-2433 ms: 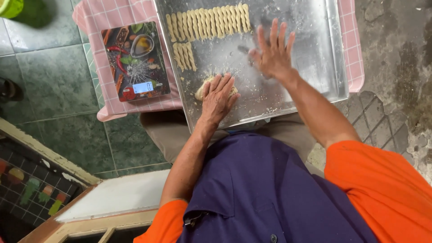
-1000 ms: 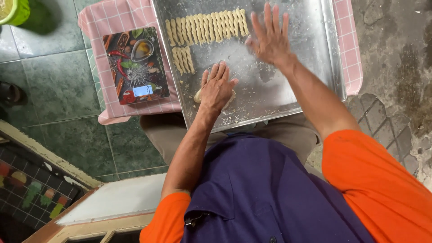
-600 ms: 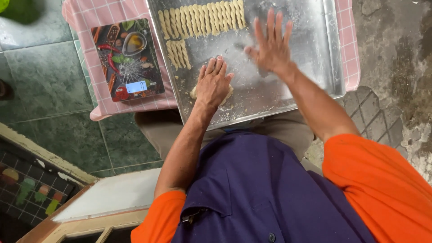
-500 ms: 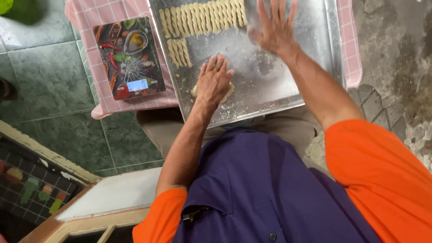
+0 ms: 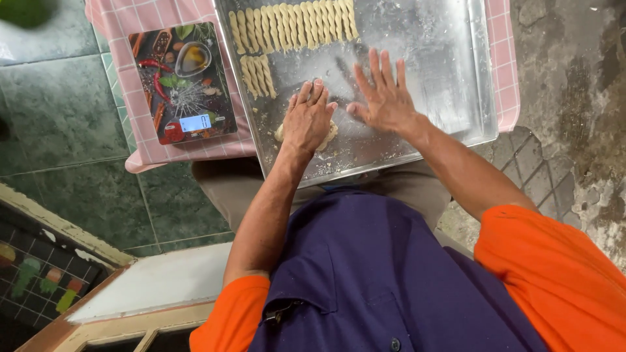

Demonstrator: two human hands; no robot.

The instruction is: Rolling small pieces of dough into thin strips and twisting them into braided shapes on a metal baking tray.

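right hand (image 5: 385,98) now nearer left hand (image 5: 308,120), fingers flat, gripping nothing; press dough lump (image 5: 329,133) evenly on tray (image 5: 450,78)

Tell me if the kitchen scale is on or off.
On. The scale on the pink cloth has its small display lit pale blue; the reading is too small to make out.

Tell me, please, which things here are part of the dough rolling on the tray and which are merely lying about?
In use:
left hand, flat on the dough lump
right hand, flat on the metal tray
twisted dough sticks, lined up on the tray

Lying about:
kitchen scale
pink checked cloth
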